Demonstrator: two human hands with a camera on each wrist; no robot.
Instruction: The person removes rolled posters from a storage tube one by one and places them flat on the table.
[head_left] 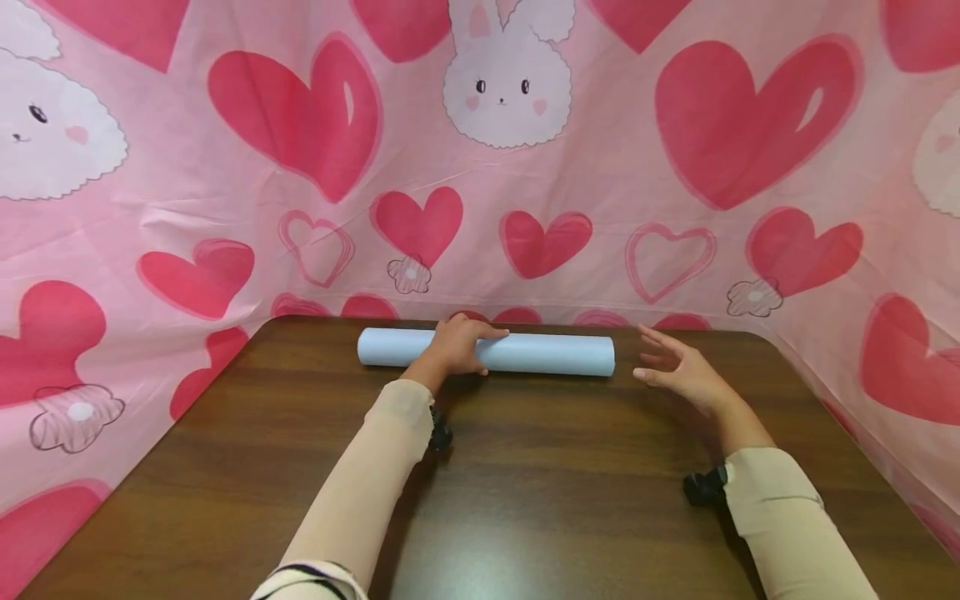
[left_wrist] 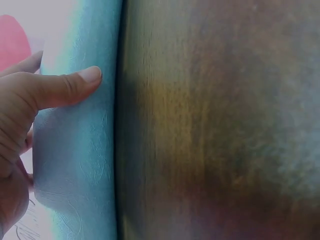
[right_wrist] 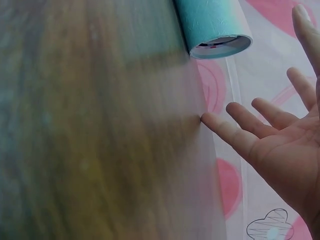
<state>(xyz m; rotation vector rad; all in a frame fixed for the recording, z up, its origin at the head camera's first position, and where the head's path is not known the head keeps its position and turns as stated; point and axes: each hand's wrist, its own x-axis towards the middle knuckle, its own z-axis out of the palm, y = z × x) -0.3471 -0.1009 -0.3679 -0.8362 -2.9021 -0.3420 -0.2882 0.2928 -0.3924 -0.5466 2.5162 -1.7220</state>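
Observation:
A long light blue tube [head_left: 555, 354] lies crosswise near the far edge of the table. My left hand [head_left: 456, 346] grips it left of its middle, from above. In the left wrist view, the thumb [left_wrist: 70, 89] lies along the tube's near side [left_wrist: 95, 150], while the other fingers pass behind it and are mostly hidden. Just off the tube's right end, my right hand [head_left: 686, 375] hovers with spread fingers, touching nothing of the tube. The right wrist view shows the tube's open, hollow end [right_wrist: 220, 47] above the spread right hand [right_wrist: 285, 150].
The brown wooden table [head_left: 525, 500] has rounded far corners. A pink cloth [head_left: 480, 225] with hearts and rabbit faces hangs behind it and along both sides. Small black devices sit at the left wrist [head_left: 441, 429] and right wrist [head_left: 705, 487].

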